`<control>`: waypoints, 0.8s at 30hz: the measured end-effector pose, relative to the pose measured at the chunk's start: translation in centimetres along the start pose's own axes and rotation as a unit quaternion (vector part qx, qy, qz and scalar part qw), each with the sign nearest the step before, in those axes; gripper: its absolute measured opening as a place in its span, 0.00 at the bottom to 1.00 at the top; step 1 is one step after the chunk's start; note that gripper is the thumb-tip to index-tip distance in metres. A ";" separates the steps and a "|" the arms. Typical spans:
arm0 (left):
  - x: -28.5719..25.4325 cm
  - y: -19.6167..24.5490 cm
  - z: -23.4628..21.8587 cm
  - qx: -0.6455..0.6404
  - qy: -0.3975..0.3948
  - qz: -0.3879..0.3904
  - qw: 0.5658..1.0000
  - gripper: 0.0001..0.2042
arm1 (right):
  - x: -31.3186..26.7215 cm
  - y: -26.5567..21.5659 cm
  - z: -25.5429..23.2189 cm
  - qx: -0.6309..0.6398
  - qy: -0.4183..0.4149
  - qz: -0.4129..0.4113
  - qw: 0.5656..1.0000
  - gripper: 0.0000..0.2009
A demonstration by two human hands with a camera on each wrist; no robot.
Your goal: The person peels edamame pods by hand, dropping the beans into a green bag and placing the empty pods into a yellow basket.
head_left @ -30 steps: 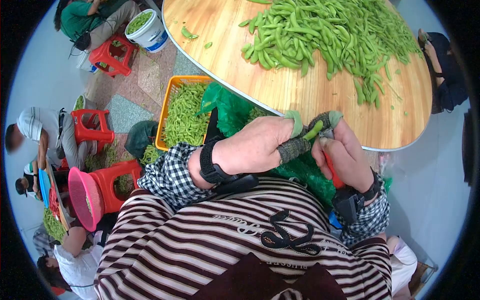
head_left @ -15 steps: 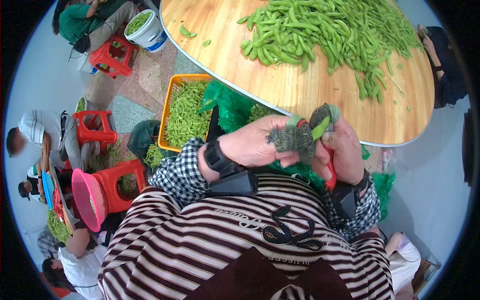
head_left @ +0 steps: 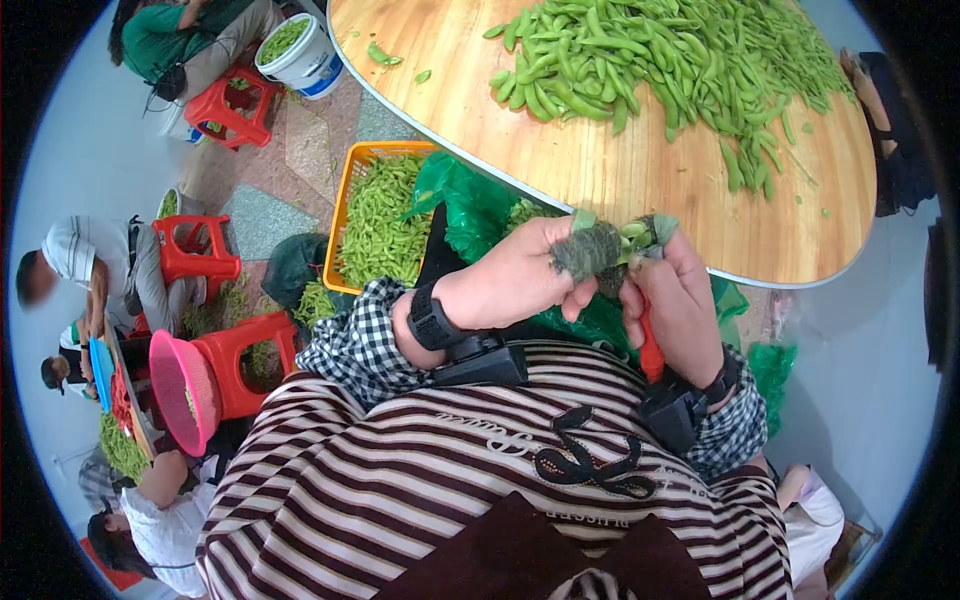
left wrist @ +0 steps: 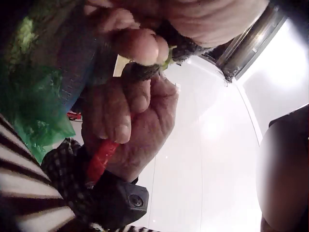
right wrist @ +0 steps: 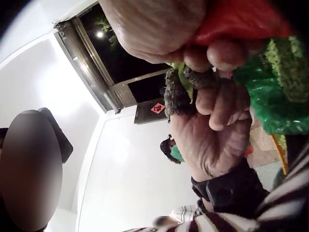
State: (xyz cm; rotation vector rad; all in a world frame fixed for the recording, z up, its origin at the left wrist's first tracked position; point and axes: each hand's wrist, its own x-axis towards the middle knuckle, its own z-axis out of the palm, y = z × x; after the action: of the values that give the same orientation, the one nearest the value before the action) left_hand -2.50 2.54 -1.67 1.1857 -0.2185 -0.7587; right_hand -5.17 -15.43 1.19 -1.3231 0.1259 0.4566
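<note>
My left hand (head_left: pixel 505 278), with dark knitted covers on its thumb and finger, pinches a green soybean pod (right wrist: pixel 185 83). Close against it, my right hand (head_left: pixel 685 305) grips a red-handled tool (head_left: pixel 650 345); its working end is hidden among the fingers. The right index finger also wears a knitted cover. In the head view, green pieces (head_left: pixel 632 238) show between the two hands' fingertips, at the near edge of the wooden table (head_left: pixel 600 170). A large pile of soybean pods (head_left: pixel 660 70) lies on that table.
Left of the table, an orange basket (head_left: pixel 336 225) of pods stands on the floor beside green plastic bags (head_left: pixel 465 215). Red stools (head_left: pixel 235 105), a white bucket (head_left: pixel 318 65) and a pink basket (head_left: pixel 175 395) stand farther left. Several seated people are around.
The pod lay visible along the right index finger; now it is mostly covered by the fingertips. My left hand has turned and drawn against the right hand.
</note>
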 end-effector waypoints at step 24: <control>-1.1 -1.2 -1.1 0.370 -0.001 0.175 0.913 0.07 | -1.4 -0.6 -0.5 -0.455 0.003 -0.195 0.869 0.08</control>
State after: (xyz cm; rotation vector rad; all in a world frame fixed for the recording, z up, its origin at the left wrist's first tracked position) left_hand -3.24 3.81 -2.95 1.7948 -0.7472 -0.3518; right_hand -6.14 -16.39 2.08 -2.2183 -0.4034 0.1451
